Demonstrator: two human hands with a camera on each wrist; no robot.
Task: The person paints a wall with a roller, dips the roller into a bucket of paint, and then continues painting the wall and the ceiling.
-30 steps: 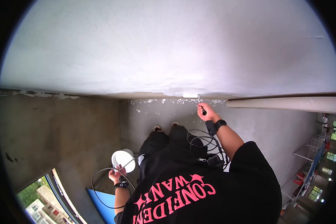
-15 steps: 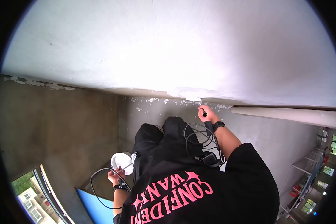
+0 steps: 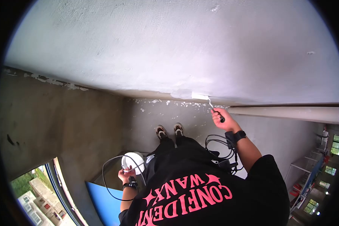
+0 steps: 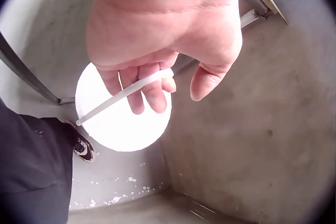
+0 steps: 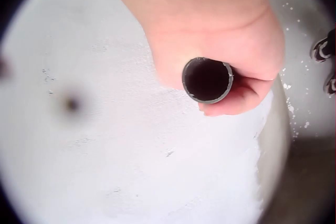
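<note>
White paint roller (image 3: 200, 96) with a bent metal frame and a black handle (image 3: 222, 119): we see it at the bottom of the broad pale wall (image 3: 169, 49), lying against the edge of the white coating, just above an uncoated grey-brown strip. Our right hand (image 3: 224, 118) grips the handle, fingers curled round it in a closed fist; in the right wrist view its hollow, round, dark end (image 5: 207, 80) faces us. Our right arm reaches forward and slants inward from a short black sleeve (image 3: 269, 175), with a black strap at the wrist.

Our left arm is held low on the other side, with the left hand (image 3: 127, 174) at a round white bucket (image 3: 133, 162). Its fingers hang downward and curl round the pale, rod-shaped bucket handle (image 4: 123, 94), while the thumb stands apart from them; the white bucket is beneath.

Black cables (image 3: 220, 145) loop near our right forearm, and another loop crosses by the left hand. Our two shoes (image 3: 169, 131) stand on a grey floor (image 3: 147, 124) spattered with white spots. A blue panel (image 3: 109, 203) leans beside our left arm.
</note>
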